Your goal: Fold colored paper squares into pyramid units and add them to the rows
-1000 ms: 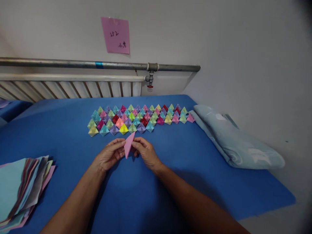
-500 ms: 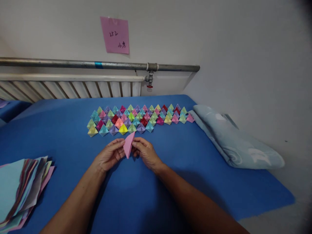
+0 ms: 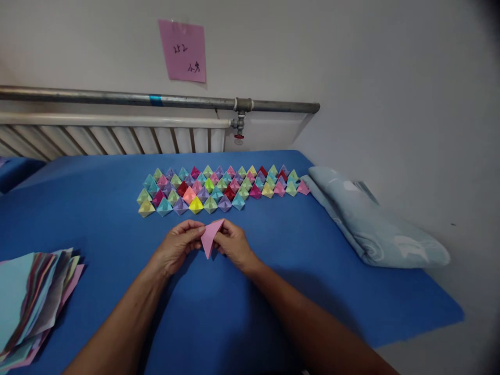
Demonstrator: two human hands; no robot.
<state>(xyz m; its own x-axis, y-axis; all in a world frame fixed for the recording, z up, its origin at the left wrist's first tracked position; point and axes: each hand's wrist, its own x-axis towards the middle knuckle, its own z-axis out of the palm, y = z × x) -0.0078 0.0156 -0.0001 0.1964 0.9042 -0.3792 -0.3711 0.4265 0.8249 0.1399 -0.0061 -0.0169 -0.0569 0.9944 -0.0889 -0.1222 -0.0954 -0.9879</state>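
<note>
From the pink folded paper (image 3: pixel 209 238), rows of colored paper shapes (image 3: pixel 229 193) lie near at 12 o'clock on the blue surface (image 3: pixel 207 317), a stack of loose sheets (image 3: pixel 15 297) at 8, and a folded pale blanket (image 3: pixel 363 219) at 3. The paper is a creased, pointed triangle, tip toward 6, between both hands; the left hand (image 3: pixel 177 246) and right hand (image 3: pixel 235 247) each pinch one side, the right fingers partly hidden behind it.

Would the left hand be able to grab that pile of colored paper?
Probably yes: nothing seems to block the left hand from the paper pile on its side, though it would have to let go of the pink folded paper.
</note>
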